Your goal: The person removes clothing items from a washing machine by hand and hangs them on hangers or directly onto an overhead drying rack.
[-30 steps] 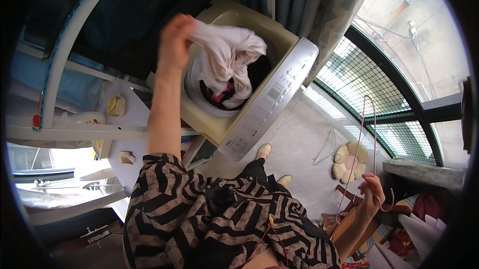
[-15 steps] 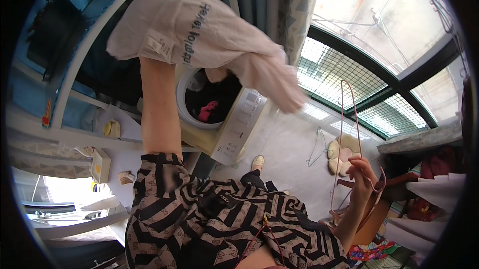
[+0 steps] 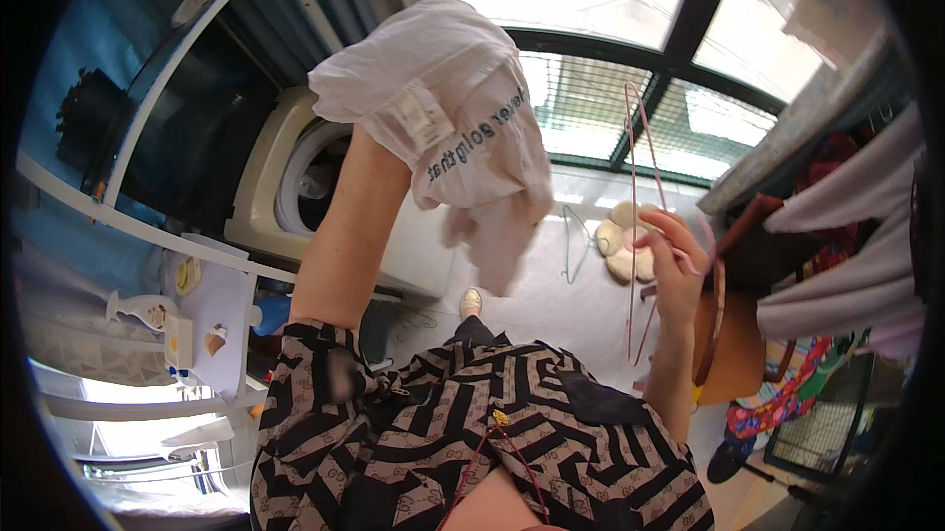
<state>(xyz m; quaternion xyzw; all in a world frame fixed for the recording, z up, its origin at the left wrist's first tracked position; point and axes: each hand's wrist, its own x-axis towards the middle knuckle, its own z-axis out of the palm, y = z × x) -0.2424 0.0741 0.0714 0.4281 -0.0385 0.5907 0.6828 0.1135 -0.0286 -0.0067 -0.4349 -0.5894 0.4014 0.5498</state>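
A pale shirt (image 3: 463, 68) with dark lettering and a white sewn-in tag drapes over the end of my raised left forearm (image 3: 349, 236). My left hand is covered by the cloth, so its fingers are hidden. The loose end of the shirt hangs down, slightly blurred. On the right, my right hand (image 3: 674, 260) has its fingers curled round a thin pink clothes hanger (image 3: 631, 177). The hanger's long loop stands roughly upright beside the hand. A gap separates the shirt from the hanger.
Left of the shirt is a cream washing machine (image 3: 258, 172) with its round lid opening showing. A flower-shaped cushion (image 3: 615, 248) and a green hanger (image 3: 568, 255) lie on the floor ahead. A brown chair (image 3: 733, 334) and hanging pale laundry (image 3: 837, 246) are at the right.
The shirt and my left arm have shifted right, away from the washing machine's opening. My right hand with the hanger has risen and come slightly inward. The view has turned right.
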